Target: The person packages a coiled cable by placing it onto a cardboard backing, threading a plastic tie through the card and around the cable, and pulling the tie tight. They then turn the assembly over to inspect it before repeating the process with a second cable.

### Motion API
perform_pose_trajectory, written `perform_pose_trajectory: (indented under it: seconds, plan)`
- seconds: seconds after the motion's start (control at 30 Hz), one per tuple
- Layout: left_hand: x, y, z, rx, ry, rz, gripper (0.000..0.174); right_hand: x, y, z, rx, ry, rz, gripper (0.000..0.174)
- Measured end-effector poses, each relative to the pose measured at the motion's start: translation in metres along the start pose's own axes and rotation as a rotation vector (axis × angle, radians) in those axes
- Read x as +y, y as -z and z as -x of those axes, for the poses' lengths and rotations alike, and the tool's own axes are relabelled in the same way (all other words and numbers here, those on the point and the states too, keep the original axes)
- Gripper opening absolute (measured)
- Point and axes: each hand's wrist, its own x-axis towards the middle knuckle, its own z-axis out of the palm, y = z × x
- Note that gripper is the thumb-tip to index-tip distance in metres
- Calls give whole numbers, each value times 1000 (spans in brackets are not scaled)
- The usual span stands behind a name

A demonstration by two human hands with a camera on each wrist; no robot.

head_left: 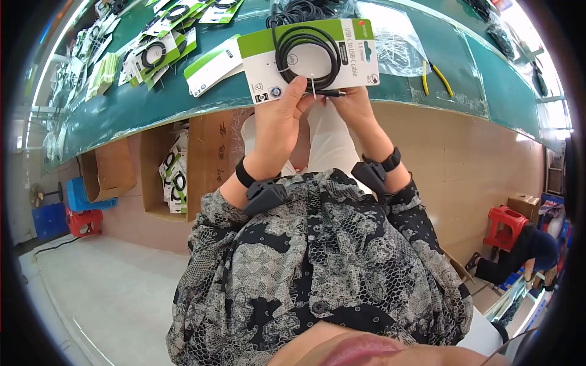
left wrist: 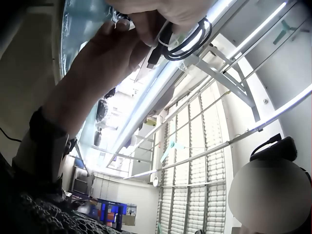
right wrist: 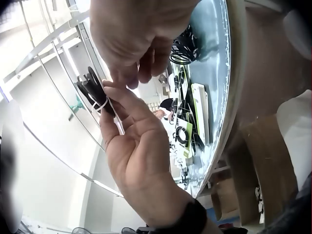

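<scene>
My left hand (head_left: 278, 125) grips a green and white USB-C cable card (head_left: 256, 67) near its lower edge, thumb on the front. A coiled black cable (head_left: 336, 58) lies against the card's face, with white ties round it. One tie (head_left: 313, 84) crosses the lower part of the coil beside the thumb. My right hand (head_left: 357, 107) is at the card's lower edge, close by the cable's plug (head_left: 334, 93). From the right wrist view, the right hand (right wrist: 136, 39) has its fingers bent at the left fingertips, behind the card; what they hold is hidden.
Several packed cable cards (head_left: 152, 55) lie at the table's left, with another card (head_left: 210, 67) nearer. Behind are loose black cables (head_left: 299, 12). A bag of white ties (head_left: 397, 46) and yellow-handled pliers (head_left: 436, 79) lie to the right. A cardboard box (head_left: 152, 165) stands below.
</scene>
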Motion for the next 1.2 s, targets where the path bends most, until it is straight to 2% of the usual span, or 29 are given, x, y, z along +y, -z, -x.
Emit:
perform_pose_trajectory:
  seconds: [0.17, 0.27, 0.3, 0.4, 0.43, 0.53, 0.6, 0.7, 0.8, 0.83, 0.93, 0.97, 1.07, 1.2]
  plan:
    - [-5, 5, 7, 43, 38, -58, 31, 6, 4, -3, -71, -32, 8, 21]
    - [-7, 1, 8, 45, 37, -37, 31, 9, 0, -2, -71, 282, 244, 19]
    - [-8, -1, 8, 47, 35, -22, 31, 10, 0, -4, -63, 281, 244, 19]
    - [1, -10, 14, 33, 29, -9, 30, 16, 2, -13, 196, 831, 882, 23]
    - [4, -12, 15, 29, 21, -1, 30, 18, 4, -10, 201, 828, 885, 23]
    - [8, -8, 9, -17, -17, -57, 30, 34, 8, 2, 144, -54, 116, 19]
    - [8, -4, 8, -27, -42, -87, 30, 24, 6, 6, 87, -41, 56, 21]
    - [0, 0, 6, 1, 63, -65, 30, 7, 4, 9, 7, -11, -57, 26]
    - [-9, 2, 9, 22, 76, -42, 31, -1, -1, 6, 19, 233, 275, 28]
    - [-10, 3, 9, 38, 75, -30, 31, 0, 1, 5, 17, 236, 275, 28]
    - [-9, 5, 10, 29, 73, -37, 33, 9, 8, 6, -65, -21, 220, 32]
    - [-9, 6, 10, 22, 75, -41, 33, 13, 8, 6, -61, -20, 220, 32]
    - [-11, 5, 10, 36, 110, -11, 34, 26, 2, 5, 180, 620, 791, 33]
    - [-22, 20, 11, 49, 172, 80, 36, 63, 2, 1, 216, 645, 702, 25]
